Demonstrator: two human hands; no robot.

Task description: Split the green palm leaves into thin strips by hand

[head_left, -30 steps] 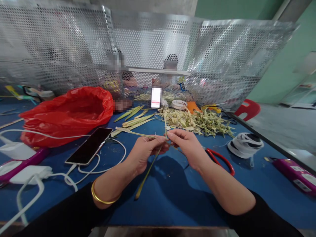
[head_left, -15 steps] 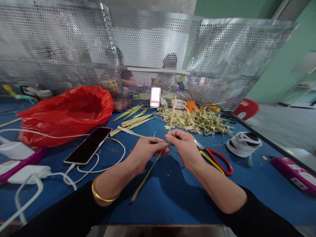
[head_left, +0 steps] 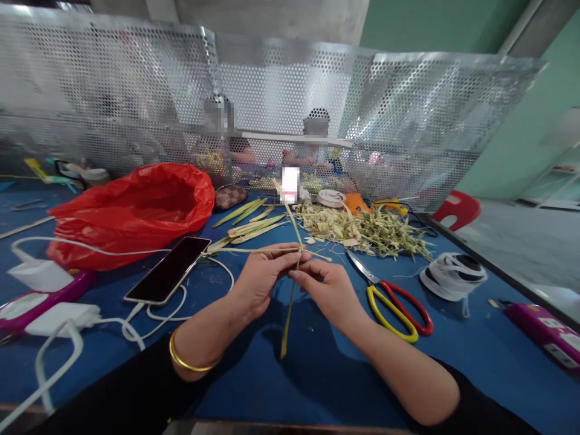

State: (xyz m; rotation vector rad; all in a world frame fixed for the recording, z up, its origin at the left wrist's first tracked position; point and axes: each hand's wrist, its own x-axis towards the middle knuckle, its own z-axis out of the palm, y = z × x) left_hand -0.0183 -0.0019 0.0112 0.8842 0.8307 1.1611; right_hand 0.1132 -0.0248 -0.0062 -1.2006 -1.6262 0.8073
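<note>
Above the blue tabletop (head_left: 254, 389), pinching crossed leaf strips (head_left: 299, 247) where they meet in the grip of the left hand (head_left: 260, 277), and just below in that of the right hand (head_left: 331, 291); left of the scissors (head_left: 393, 305).

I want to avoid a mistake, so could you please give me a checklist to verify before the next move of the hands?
1. Bare left hand holding the thin green plant strips: ok, pinching near their crossing.
2. Bare right hand near the strips: ok, fingertips just below the crossing.
3. Crossing tight: cannot tell, too small.
4. Red-and-yellow-handled metal scissors apart from the strips: ok, lying on the flat blue table.
5. Left strip end apart from the black rectangular smartphone: cannot tell, they appear close.
</note>
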